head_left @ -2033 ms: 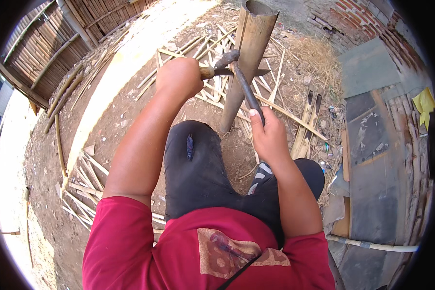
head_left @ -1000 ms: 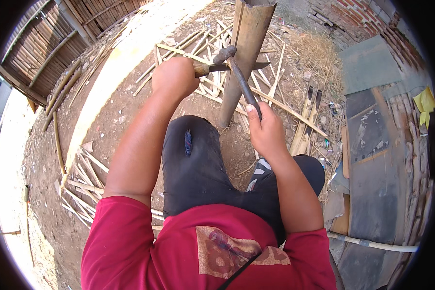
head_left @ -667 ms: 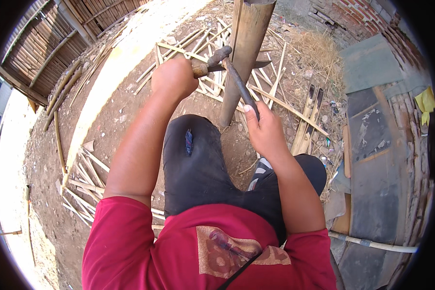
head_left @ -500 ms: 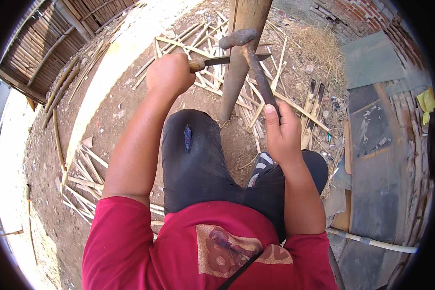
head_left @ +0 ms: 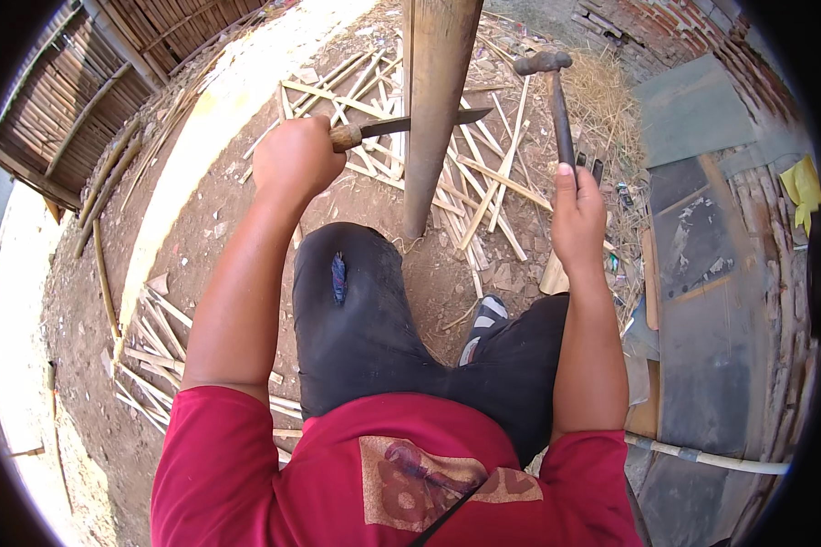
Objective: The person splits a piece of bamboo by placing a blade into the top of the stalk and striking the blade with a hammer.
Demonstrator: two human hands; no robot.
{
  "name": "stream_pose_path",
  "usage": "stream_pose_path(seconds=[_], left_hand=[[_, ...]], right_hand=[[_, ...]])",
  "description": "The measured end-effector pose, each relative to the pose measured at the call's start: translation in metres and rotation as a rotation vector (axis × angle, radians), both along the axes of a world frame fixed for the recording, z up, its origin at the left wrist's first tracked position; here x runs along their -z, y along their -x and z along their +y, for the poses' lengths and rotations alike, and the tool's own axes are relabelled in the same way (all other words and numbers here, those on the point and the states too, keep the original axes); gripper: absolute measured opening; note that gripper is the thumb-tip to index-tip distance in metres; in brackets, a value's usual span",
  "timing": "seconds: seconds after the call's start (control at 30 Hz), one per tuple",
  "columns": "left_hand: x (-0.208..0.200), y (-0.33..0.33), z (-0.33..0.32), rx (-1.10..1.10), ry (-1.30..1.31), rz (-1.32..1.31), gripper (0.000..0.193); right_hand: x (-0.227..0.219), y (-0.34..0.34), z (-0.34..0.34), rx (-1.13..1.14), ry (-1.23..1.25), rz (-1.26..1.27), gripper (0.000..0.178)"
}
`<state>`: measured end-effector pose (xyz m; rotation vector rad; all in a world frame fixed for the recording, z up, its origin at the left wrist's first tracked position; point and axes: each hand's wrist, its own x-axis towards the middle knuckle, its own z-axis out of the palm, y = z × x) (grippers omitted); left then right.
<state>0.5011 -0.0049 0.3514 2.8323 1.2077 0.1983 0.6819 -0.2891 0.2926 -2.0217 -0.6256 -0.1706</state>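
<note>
My left hand [head_left: 296,157] is closed round the wooden handle of a knife [head_left: 388,127], its dark blade lying crosswise. The blade meets an upright wooden pole [head_left: 435,118] in front of my knees. Its tip comes out on the pole's right side, while the middle is hidden by the wood. Along the pole's upper left edge runs a dark split line. My right hand [head_left: 579,219] grips a hammer [head_left: 564,123] by its dark handle. The hammer stands upright to the right of the pole, its head raised and apart from blade and wood.
Pale wooden strips [head_left: 511,169] lie scattered on the dirt beyond the pole, and more strips [head_left: 160,351] lie at my left. Dry straw [head_left: 602,100] and dark sheets [head_left: 711,328] are on the right. A slatted bamboo wall [head_left: 59,100] stands at the far left.
My right hand has swung the hammer rightward, away from the pole and knife. The pole, knife and left hand sit a little further left in view, with the blade still at the pole.
</note>
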Motion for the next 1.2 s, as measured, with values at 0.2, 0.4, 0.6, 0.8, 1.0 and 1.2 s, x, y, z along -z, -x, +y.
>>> stream_pose_path(seconds=[0.2,0.4,0.6,0.8,1.0,1.2], left_hand=[[0.0,-0.003,-0.004,0.028,-0.023,-0.014,0.024],[0.008,0.002,0.0,0.009,-0.036,0.002,0.024],[0.005,-0.001,-0.001,0.032,-0.03,-0.026,0.022],[0.006,0.004,0.0,0.002,-0.039,-0.016,0.023],[0.009,0.001,0.003,0.025,-0.05,-0.026,0.022],[0.005,0.003,-0.001,0.005,-0.055,0.01,0.023]], right_hand=[[0.007,0.008,0.004,-0.021,0.15,-0.012,0.042],[-0.01,0.017,0.001,-0.057,0.058,0.009,0.041],[0.031,0.008,0.006,-0.074,0.252,0.005,0.043],[-0.016,0.001,0.001,-0.061,-0.003,0.07,0.044],[0.048,0.002,0.01,-0.031,0.243,0.015,0.04],[-0.018,0.008,0.006,-0.056,-0.101,0.04,0.039]])
